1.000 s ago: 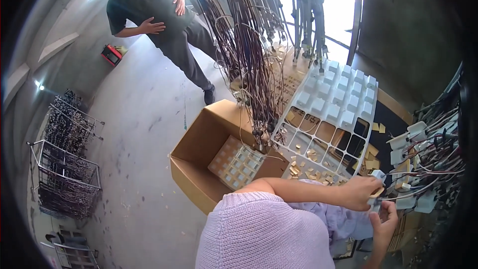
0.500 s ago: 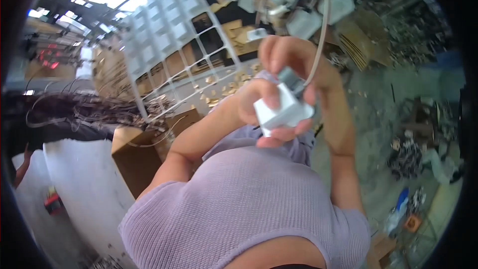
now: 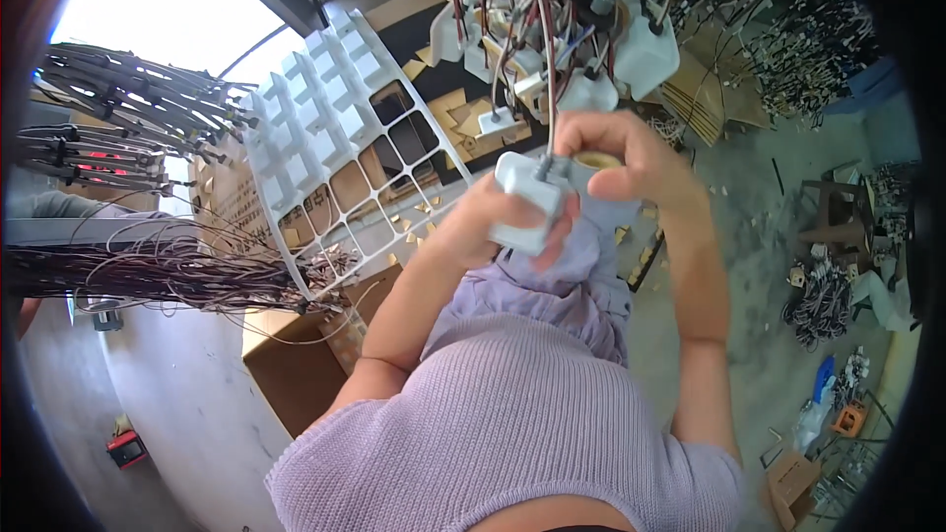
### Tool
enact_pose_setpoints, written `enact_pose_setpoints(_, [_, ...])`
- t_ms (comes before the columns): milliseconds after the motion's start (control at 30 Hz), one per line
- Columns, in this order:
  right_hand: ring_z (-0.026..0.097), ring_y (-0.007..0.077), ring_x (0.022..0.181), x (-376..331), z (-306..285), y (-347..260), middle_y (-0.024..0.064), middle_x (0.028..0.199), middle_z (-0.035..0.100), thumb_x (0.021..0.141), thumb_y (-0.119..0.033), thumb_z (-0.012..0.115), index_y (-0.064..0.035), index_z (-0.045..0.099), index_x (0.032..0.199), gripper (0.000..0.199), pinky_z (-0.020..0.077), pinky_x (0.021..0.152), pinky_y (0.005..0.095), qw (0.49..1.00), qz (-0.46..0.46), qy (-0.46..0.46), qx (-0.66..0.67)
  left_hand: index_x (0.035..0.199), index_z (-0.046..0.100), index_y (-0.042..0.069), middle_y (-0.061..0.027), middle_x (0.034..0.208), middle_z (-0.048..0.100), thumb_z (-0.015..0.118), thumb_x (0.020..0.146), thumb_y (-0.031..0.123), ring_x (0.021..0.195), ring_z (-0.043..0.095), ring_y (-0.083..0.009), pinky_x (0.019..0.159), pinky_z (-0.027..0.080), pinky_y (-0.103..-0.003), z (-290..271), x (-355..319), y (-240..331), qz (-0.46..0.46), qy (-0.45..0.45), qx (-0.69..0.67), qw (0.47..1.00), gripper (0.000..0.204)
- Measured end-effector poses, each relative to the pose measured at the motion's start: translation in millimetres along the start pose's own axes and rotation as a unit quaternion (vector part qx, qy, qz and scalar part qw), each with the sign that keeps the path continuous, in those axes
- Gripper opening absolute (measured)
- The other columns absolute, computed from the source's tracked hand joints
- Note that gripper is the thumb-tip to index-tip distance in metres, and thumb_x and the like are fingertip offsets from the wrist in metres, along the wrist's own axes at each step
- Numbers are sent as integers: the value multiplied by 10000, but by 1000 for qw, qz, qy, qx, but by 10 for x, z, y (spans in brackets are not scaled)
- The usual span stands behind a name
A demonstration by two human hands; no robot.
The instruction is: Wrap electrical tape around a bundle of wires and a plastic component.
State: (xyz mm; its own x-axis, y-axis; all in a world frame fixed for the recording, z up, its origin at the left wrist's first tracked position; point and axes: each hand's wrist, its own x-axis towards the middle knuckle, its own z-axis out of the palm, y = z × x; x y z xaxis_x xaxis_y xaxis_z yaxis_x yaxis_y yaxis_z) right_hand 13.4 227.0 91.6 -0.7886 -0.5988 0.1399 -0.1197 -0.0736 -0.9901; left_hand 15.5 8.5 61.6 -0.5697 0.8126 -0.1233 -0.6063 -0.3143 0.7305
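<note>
My left hand [image 3: 483, 217] grips a white plastic housing [image 3: 527, 199] with rounded corners, thumb across its face and fingers beneath. A grey connector [image 3: 554, 169] sits at its upper right edge, and a thin cable [image 3: 550, 69] rises from there. Beside the connector is my right hand [image 3: 636, 158], its index finger bent near the cable and its thumb apart from it. Between that thumb and finger shows a yellowish ring [image 3: 595, 160], perhaps a tape roll; whether the hand touches it I cannot tell.
Ahead hang several white housings [image 3: 589, 94] on wires. A white grid rack [image 3: 315, 123] with rows of white blocks stands ahead left. Bundled wires [image 3: 177, 261] stretch across the left above a cardboard box [image 3: 286, 365]. Cable piles [image 3: 823, 305] lie on the right.
The housing has turned and shifted slightly left in my left hand. My right hand has drawn away from it to the right, its thumb now apart. The view has shifted, too.
</note>
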Motion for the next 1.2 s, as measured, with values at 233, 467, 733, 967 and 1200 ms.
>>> enact_pose_setpoints(233, [558, 71, 872, -281, 509, -275, 20, 922, 576, 821, -386, 811, -12, 567, 1222, 601, 455, 763, 212, 950, 151, 187, 201, 1012, 647, 23, -106, 811, 665, 577, 927, 385, 683, 671, -224, 618, 538, -322, -109, 60, -109, 102, 187, 351, 912, 379])
enact_pose_setpoints(467, [522, 79, 930, 0, 158, 399, -14, 1030, 565, 715, -255, 889, -47, 632, 1172, 564, 407, 804, 235, 994, -36, 91, 49, 1134, 588, 54, -216, 912, 671, 331, 977, 708, 611, 629, -283, 470, 539, -379, -173, 3, -133, -131, -154, -191, 961, 720])
enact_pose_setpoints(733, [537, 58, 872, -134, 217, 63, -8, 1001, 621, 777, -414, 828, -6, 642, 1119, 564, 443, 767, 246, 977, 113, 148, 104, 1275, 512, 41, -154, 988, 682, 682, 903, 357, 822, 686, -268, 720, 554, -337, -127, -116, 12, 71, 153, 324, 931, 516])
enact_pose_setpoints(967, [577, 135, 1043, -156, 406, 323, 37, 1156, 618, 773, -257, 827, -38, 533, 1382, 711, 442, 945, 281, 962, 85, 257, -35, 1236, 564, 6, -99, 1011, 688, 632, 960, 480, 974, 663, -195, 810, 518, -319, -146, -123, -100, -35, 110, 273, 955, 553])
enact_pose_setpoints(1200, [583, 162, 1047, -74, 141, 320, 64, 1171, 603, 738, -206, 843, -36, 672, 1169, 494, 439, 951, 295, 1000, -26, 0, 14, 1137, 602, -4, -188, 1210, 605, 566, 993, 369, 1099, 657, -326, 951, 567, -486, -285, -173, -6, -150, -70, -27, 986, 402])
